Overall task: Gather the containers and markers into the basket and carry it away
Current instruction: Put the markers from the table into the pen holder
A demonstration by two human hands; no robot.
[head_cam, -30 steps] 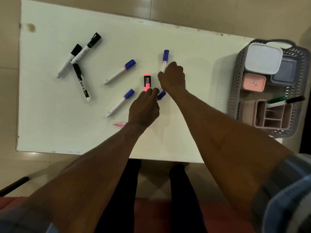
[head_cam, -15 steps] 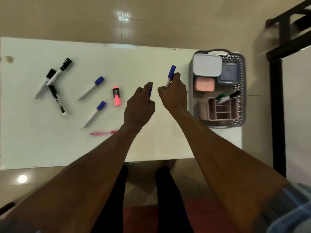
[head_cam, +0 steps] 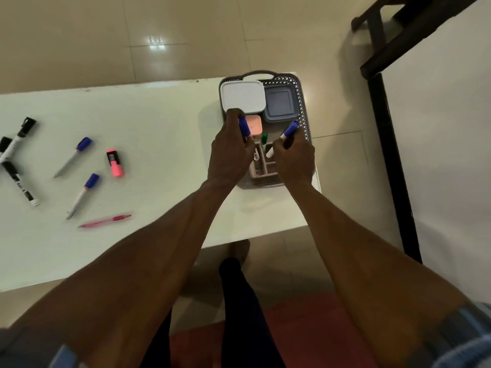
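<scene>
A grey perforated basket [head_cam: 303,102] stands at the table's right end. It holds a white-lidded container [head_cam: 243,98], a grey-blue container [head_cam: 279,104], a small pink box [head_cam: 254,124] and a pink divided organiser [head_cam: 261,170] with a green-capped marker [head_cam: 264,138]. My left hand [head_cam: 229,158] is over the organiser, shut on a blue-capped marker [head_cam: 244,127]. My right hand [head_cam: 295,159] grips another blue-capped marker [head_cam: 290,129] above the basket's right side. On the table to the left lie two blue-capped markers [head_cam: 79,150] [head_cam: 86,191], a pink highlighter [head_cam: 114,163], a pink pen [head_cam: 105,221] and black-capped markers [head_cam: 20,181].
The white table [head_cam: 159,128] ends just right of the basket and near my legs. A dark wooden frame [head_cam: 388,134] stands on the tiled floor to the right. A red mat [head_cam: 292,328] lies under my feet.
Both hands lifted a blue-capped marker each from the middle of the table and carried them right, over the basket. My view shifted right with them.
</scene>
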